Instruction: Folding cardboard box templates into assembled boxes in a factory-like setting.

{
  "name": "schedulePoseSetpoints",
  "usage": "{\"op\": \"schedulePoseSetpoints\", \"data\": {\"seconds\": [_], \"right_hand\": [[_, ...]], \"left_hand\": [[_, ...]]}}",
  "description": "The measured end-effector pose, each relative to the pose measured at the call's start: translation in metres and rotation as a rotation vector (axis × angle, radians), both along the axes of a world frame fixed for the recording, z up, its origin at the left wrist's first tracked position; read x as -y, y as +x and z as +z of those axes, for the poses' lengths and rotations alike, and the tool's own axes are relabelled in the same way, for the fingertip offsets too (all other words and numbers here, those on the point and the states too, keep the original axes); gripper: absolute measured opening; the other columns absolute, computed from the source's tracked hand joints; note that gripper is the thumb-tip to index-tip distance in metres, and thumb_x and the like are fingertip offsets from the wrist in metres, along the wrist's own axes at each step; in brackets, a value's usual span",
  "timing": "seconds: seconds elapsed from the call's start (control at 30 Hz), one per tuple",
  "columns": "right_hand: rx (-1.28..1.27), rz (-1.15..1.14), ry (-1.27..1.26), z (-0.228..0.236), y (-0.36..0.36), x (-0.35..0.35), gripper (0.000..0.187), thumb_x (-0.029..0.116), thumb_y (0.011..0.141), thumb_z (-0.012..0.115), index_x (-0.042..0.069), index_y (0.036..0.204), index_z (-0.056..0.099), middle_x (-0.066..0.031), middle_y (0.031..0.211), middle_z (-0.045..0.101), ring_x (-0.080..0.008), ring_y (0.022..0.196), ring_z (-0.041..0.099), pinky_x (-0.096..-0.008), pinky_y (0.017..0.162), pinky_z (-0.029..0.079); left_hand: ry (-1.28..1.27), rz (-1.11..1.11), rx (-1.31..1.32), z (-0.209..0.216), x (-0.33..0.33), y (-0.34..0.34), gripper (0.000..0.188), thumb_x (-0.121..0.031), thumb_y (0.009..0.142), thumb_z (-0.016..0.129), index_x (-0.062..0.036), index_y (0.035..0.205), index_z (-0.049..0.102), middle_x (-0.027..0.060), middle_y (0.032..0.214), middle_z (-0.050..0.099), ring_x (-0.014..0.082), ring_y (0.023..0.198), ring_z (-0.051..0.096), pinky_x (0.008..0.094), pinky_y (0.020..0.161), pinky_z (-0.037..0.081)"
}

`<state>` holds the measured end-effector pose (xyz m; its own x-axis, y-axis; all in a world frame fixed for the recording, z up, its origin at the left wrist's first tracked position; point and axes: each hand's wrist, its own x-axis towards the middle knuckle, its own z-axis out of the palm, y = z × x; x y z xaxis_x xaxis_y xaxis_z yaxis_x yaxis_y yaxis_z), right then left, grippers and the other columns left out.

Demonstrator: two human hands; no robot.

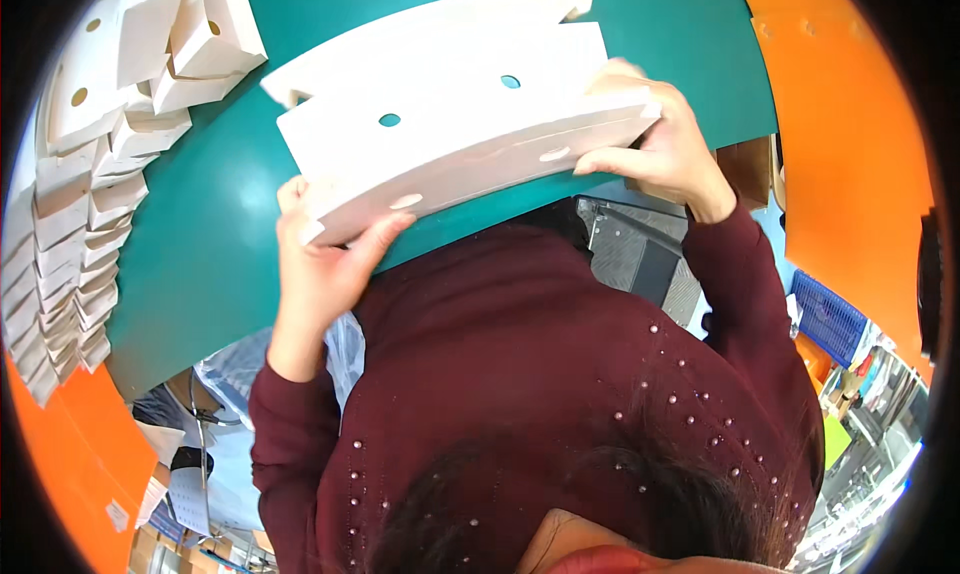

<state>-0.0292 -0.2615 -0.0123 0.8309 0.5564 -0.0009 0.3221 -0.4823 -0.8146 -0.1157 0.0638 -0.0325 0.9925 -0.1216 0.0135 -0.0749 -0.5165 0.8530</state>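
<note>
You hold a partly folded white cardboard box [450, 116] at 12 o'clock, over the green tabletop [215, 249]. Your left hand [325, 259] pinches its near wall at the box's 7 o'clock corner, thumb toward you; your right hand [668, 149] pinches the opposite end, toward 3 o'clock. Similar white boxes [65, 184] lie in overlapping rows at 9 o'clock.

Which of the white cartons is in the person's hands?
The carton in the middle, its panels spread, held at its ends by the left hand and right hand; the other white cartons are stacked along the left side.
</note>
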Motion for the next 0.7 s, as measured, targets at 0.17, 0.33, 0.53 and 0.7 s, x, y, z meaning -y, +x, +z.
{"op": "schedulePoseSetpoints", "data": {"seconds": [0.17,0.33,0.53,0.7], "right_hand": [[-0.127,0.211,0.161,-0.004,0.012,-0.007,0.033,0.012,0.070,0.085,-0.001,0.095,0.067,-0.0054,0.082,0.071,-0.0114,0.074,0.064,-0.0260,0.071,0.051],[-0.048,0.297,0.119,-0.014,0.012,-0.004,0.031,0.011,0.073,0.082,0.000,0.099,0.068,-0.0087,0.091,0.072,-0.0188,0.080,0.068,-0.0283,0.074,0.053],[0.314,0.470,0.049,-0.024,0.016,-0.005,0.029,0.012,0.080,0.073,0.004,0.108,0.068,-0.0075,0.099,0.070,-0.0246,0.086,0.065,-0.0323,0.080,0.051],[0.129,0.394,0.003,-0.026,0.007,0.001,0.029,0.017,0.086,0.066,0.008,0.113,0.068,-0.0047,0.104,0.069,-0.0236,0.089,0.062,-0.0327,0.083,0.050]], "left_hand": [[0.008,-0.311,0.037,0.022,-0.009,0.038,0.021,-0.013,0.074,0.081,-0.0070,0.092,0.073,0.0057,0.087,0.071,0.0200,0.079,0.063,0.0344,0.081,0.044],[0.008,-0.529,0.101,0.008,-0.016,0.048,0.025,-0.005,0.073,0.077,-0.0048,0.097,0.070,0.0089,0.085,0.070,0.0270,0.079,0.065,0.0338,0.072,0.049],[0.098,-0.564,0.311,0.005,-0.010,0.050,0.029,-0.004,0.075,0.072,-0.0119,0.102,0.073,0.0025,0.094,0.072,0.0234,0.082,0.065,0.0323,0.072,0.050],[0.165,-0.624,0.428,0.003,-0.010,0.051,0.031,-0.014,0.076,0.073,-0.0160,0.106,0.074,-0.0003,0.101,0.073,0.0219,0.087,0.063,0.0316,0.071,0.052]]}}
